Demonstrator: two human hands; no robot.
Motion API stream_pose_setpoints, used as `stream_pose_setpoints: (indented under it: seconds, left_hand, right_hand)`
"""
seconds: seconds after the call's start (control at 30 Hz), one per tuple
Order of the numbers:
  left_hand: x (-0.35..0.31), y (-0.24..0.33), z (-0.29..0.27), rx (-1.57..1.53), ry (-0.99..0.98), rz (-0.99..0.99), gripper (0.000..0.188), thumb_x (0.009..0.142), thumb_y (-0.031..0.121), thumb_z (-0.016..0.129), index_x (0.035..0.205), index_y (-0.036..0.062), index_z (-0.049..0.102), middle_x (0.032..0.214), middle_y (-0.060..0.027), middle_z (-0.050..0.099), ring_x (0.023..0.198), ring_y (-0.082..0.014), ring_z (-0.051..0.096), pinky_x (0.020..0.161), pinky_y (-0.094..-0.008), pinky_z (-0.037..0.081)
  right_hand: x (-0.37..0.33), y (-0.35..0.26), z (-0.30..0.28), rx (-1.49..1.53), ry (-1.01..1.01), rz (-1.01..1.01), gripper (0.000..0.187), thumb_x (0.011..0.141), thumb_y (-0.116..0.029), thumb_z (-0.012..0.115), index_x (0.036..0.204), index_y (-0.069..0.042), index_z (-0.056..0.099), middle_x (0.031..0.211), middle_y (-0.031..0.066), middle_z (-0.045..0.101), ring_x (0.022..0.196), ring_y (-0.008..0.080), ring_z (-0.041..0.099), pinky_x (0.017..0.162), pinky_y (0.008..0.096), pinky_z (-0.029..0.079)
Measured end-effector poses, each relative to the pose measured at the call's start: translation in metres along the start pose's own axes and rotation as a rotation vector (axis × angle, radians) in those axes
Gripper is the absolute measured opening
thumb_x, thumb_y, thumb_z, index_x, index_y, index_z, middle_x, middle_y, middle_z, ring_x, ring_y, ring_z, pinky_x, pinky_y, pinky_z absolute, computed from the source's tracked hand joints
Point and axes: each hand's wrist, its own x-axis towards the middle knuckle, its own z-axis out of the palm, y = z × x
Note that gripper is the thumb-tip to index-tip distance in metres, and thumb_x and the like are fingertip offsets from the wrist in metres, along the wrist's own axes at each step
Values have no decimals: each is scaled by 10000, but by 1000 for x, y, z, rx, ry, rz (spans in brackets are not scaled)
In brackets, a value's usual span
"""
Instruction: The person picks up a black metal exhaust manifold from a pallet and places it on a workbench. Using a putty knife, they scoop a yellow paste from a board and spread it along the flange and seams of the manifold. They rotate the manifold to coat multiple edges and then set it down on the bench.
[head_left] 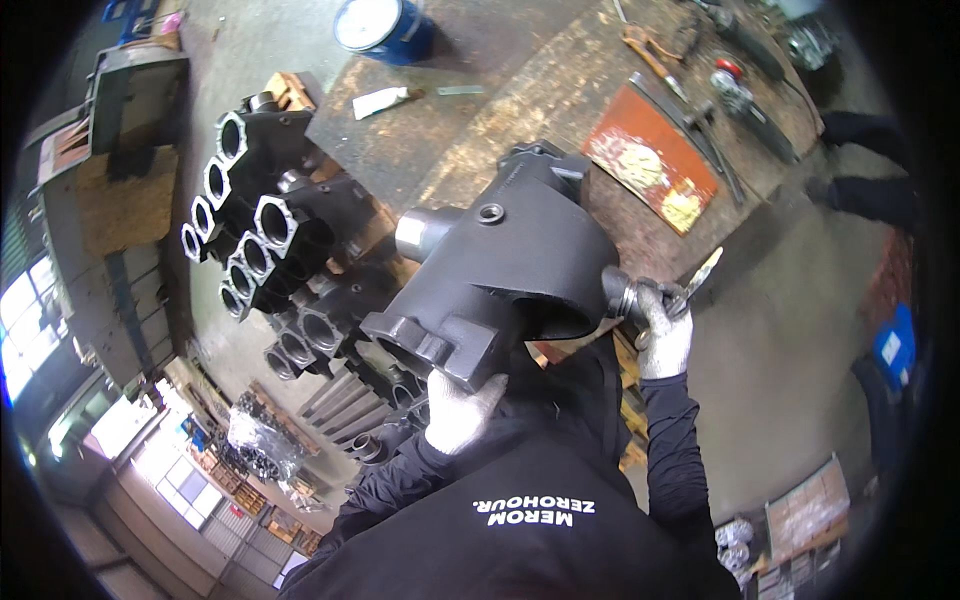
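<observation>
A large black metal casting with pipe stubs and a squared flange rests at the table edge in front of me. My left hand, in a white knit glove, grips the near flange; its fingertips are partly hidden beneath the metal. My right hand, gloved alike, is closed around a small spatula whose blade is smeared with cream paste. That hand is against the casting's threaded right-hand pipe end. Beyond it, a reddish-brown board bears dabs of pale yellow paste.
Similar black castings stand in rows at left. A blue bucket, a white tube, a hammer and an angle grinder are on the worktable. Another person's dark-clad legs show at right.
</observation>
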Motion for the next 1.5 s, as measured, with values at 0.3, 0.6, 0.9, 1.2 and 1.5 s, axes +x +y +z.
stream_pose_setpoints:
  seconds: [0.3,0.6,0.9,1.2,1.5]
  left_hand:
    - [15,50,-2,-12,78,73,487,742,-27,747,1214,-36,629,1078,-103,711,962,-223,693,872,-364,564]
    - [94,64,-115,-290,88,34,430,834,87,637,1245,-37,618,1097,-121,695,977,-255,698,885,-376,580]
    - [110,23,-158,-382,289,-72,332,965,145,618,1248,-29,622,1094,-125,696,953,-255,697,858,-389,585]
    - [90,-39,-135,-583,419,-20,483,1063,478,552,1193,22,647,1017,-91,708,877,-222,694,812,-362,588]
    - [96,-40,-147,-612,524,-153,505,1037,471,601,1361,83,593,1247,-81,668,1133,-275,646,1012,-438,530]
  right_hand:
    - [-12,-38,17,-162,82,13,437,834,-110,865,1157,15,599,1062,105,699,936,184,671,862,322,555]
    - [-14,-70,140,-412,-145,-344,511,757,-286,935,1070,-20,632,934,114,751,843,198,732,803,345,580]
    - [14,-77,231,-768,-252,-709,634,748,-441,898,1075,11,597,746,141,719,678,311,743,639,388,588]
    - [-11,-35,182,-223,-467,-472,387,868,-139,846,1156,-22,615,1090,143,741,996,219,722,877,342,580]
    - [22,70,-21,-699,153,-26,421,925,-387,762,1056,-5,640,882,143,723,803,251,699,763,368,542]
